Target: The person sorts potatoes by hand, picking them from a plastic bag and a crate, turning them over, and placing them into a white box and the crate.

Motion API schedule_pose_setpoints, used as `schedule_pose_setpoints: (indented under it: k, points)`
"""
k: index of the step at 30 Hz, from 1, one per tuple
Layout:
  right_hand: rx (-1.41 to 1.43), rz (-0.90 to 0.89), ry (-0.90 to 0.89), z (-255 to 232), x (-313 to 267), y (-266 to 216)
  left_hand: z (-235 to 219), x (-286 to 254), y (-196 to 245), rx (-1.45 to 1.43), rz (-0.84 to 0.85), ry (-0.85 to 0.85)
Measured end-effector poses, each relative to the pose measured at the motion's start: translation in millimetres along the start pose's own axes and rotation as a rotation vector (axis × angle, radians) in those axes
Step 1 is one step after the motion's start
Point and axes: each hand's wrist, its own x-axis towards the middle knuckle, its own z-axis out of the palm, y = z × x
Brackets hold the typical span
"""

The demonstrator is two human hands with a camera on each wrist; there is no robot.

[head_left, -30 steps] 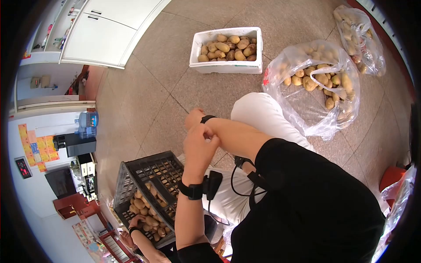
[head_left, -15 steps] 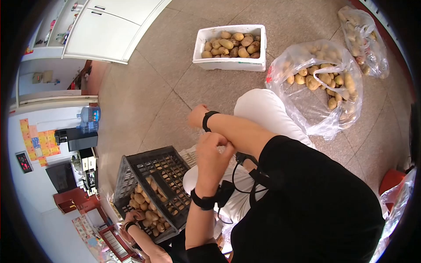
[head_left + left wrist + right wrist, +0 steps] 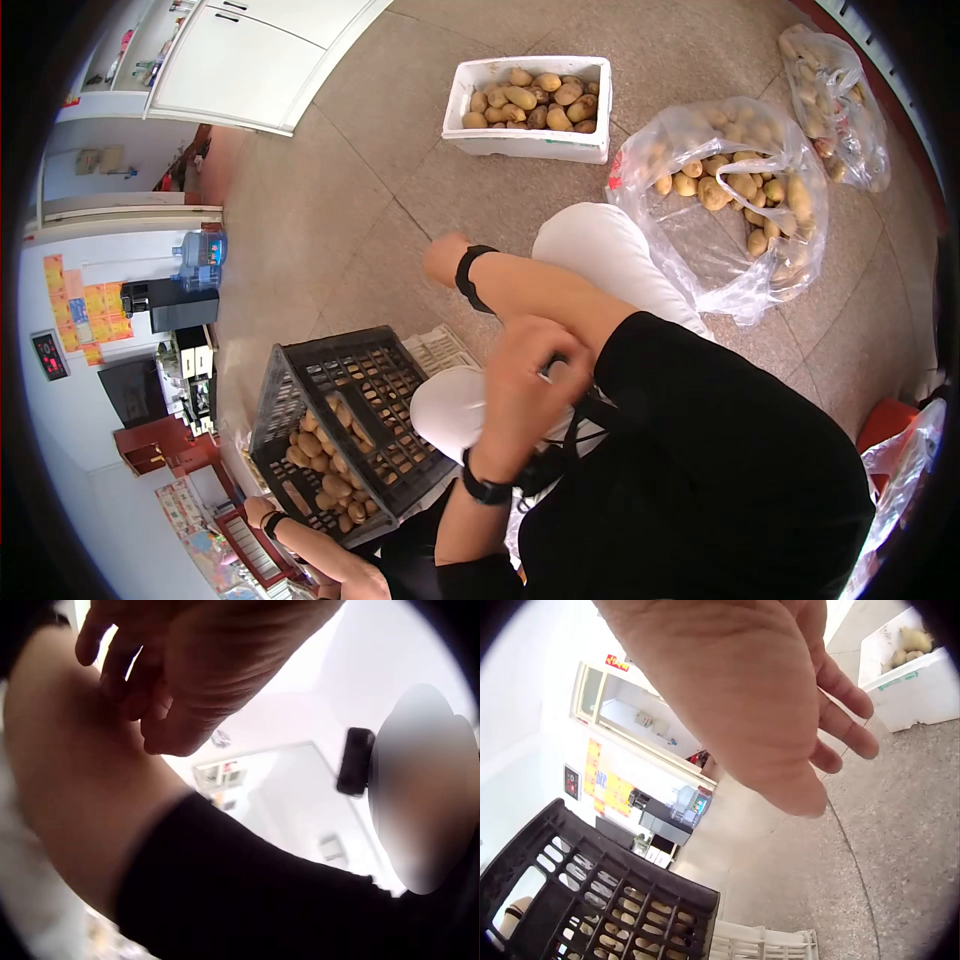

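Left hand [image 3: 528,385] has slid up the right forearm [image 3: 540,290], now nearer the elbow. Second person's hand [image 3: 260,512], earlier among the crate's potatoes, now at the crate's lower-left edge.

Largest first: tiled floor [image 3: 340,200], speckled brown-grey, dark joints. On it, right side of head view, large clear plastic bag [image 3: 690,235], mouth spread, potatoes gathered mostly along its far and right sides. Lower left, black crate [image 3: 335,342], openwork walls, a heap of brown potatoes [image 3: 335,485] inside. White slatted piece [image 3: 440,352] just beside it. Farther forward, white foam box [image 3: 525,148], potatoes in it up to near the rim. Smaller clear bag [image 3: 835,100] beyond the large one, contents partly hidden by plastic.

Wearer: black sleeves, white trousers; right arm reaches out across a bent knee.

Hands: left has its fingers loosely bent, tips resting on the bare skin of the right forearm, holding no object. Right hand [image 3: 742,697] held out above the floor, fingers apart and slightly bent, nothing in its grasp; foam box and crate both well apart from it.

Smallest: dark wristband [image 3: 472,278] round the right wrist, another band [image 3: 485,490] round the left.
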Motion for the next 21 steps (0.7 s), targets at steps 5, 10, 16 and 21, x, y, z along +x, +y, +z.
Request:
schedule_pose_setpoints:
  k: [5,10,16,21]
  points:
    - [0.035,-0.119,0.149,-8,-7,2,-5,8,-35,0.302,0.018,0.091]
    - [0.118,-0.132,0.244,-3,-1,8,-7,7,-26,0.233,-0.01,0.148]
    - [0.092,-0.16,0.236,12,6,-1,-4,-18,-50,0.478,0.026,0.336]
    - [0.132,-0.433,0.461,-10,-14,-4,-68,-72,-41,0.641,0.087,0.643]
